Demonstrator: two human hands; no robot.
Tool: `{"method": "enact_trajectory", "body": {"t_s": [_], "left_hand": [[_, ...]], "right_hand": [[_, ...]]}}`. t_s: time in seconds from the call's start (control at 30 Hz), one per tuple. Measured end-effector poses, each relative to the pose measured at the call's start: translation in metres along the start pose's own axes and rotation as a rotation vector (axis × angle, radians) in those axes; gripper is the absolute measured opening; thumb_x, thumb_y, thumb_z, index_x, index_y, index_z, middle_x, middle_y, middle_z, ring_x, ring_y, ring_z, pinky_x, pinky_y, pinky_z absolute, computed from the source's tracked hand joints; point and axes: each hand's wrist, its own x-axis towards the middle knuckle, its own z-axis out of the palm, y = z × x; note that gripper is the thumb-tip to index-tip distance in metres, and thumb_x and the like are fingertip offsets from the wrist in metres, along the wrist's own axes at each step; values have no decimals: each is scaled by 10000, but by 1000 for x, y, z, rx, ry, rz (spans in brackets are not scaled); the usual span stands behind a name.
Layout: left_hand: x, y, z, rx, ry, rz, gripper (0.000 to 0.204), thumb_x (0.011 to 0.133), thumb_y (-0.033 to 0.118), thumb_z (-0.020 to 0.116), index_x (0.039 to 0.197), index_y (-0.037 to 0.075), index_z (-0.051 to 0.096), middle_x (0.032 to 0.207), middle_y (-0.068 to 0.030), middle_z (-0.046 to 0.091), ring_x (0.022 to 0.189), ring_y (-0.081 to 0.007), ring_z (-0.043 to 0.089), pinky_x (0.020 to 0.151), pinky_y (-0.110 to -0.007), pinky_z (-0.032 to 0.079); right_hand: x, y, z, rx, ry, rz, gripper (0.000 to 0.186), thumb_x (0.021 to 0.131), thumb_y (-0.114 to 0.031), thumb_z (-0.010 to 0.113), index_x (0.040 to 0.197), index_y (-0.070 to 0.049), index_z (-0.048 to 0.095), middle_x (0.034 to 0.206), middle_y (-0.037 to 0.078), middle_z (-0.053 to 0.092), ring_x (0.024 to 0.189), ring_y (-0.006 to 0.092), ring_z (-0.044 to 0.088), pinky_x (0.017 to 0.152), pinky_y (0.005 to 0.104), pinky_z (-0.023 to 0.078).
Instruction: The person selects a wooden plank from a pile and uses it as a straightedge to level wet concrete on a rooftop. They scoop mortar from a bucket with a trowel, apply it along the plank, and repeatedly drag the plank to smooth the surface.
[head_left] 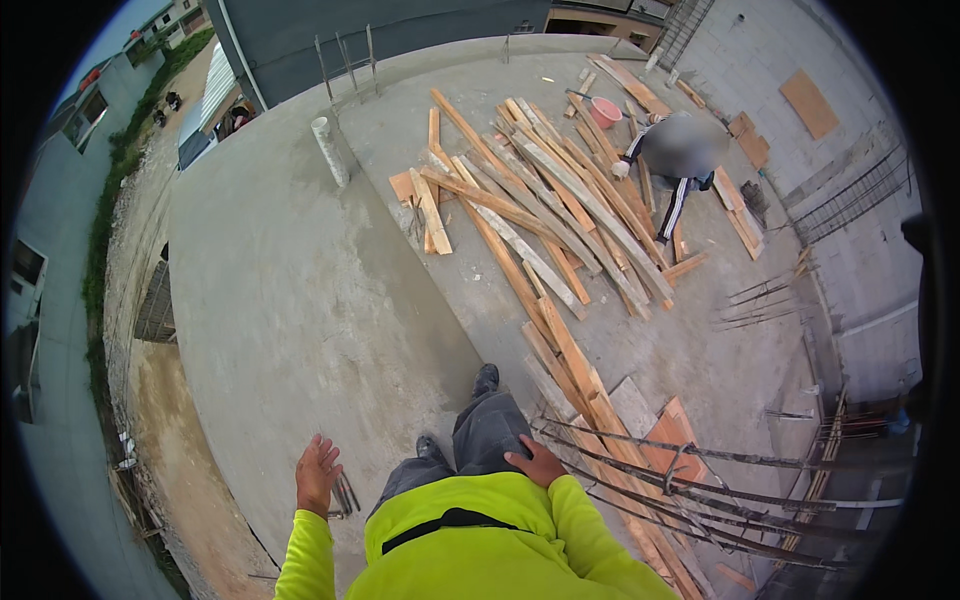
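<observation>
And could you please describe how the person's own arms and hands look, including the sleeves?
The left sleeve and right sleeve match: long, bright yellow-green, reaching about the wrists. The left hand and right hand are bare, without gloves.

Bright, even daylight covers the slab [280,280]; shadows are soft. Pale sky [118,32] shows at ten o'clock. Fisheye distortion bows the slab's edge at nine o'clock, inside a black rim. Boards at one o'clock look crisp; a blur hides a person's head [685,147] at two.
</observation>
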Motion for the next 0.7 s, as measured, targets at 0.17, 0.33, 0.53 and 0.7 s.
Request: {"method": "enact_trajectory", "body": {"t_s": [0.17,0.33,0.53,0.7], "left_hand": [[16,-40,16,-26,109,-273,572,1031,400,498,1455,20,444,1380,-169,575,1155,-309,622,938,-474,522],[60,-62,41,-90,312,-362,404,981,313,577,1225,-10,577,1111,-149,673,944,-301,688,802,-411,578],[171,43,166,55,374,-459,357,954,297,610,1144,-5,603,1046,-121,687,879,-249,695,712,-380,575],[271,146,336,610,39,-164,461,929,185,645,1344,-12,600,1096,-92,700,970,-192,672,787,-320,544]], "right_hand": [[100,-44,-29,-7,7,-35,983,817,-646,700,1523,-16,431,1492,279,484,1397,403,461,1170,430,354],[231,-81,-90,-128,-40,-62,925,843,-628,679,1503,-17,459,1445,285,522,1361,408,490,1148,438,379],[415,-123,-215,62,50,77,696,902,-492,667,1405,-22,570,1206,216,689,1141,343,656,1022,411,484],[524,-94,-310,3,135,157,602,893,-367,690,1354,6,588,1137,222,710,1074,352,679,958,427,519]]}}
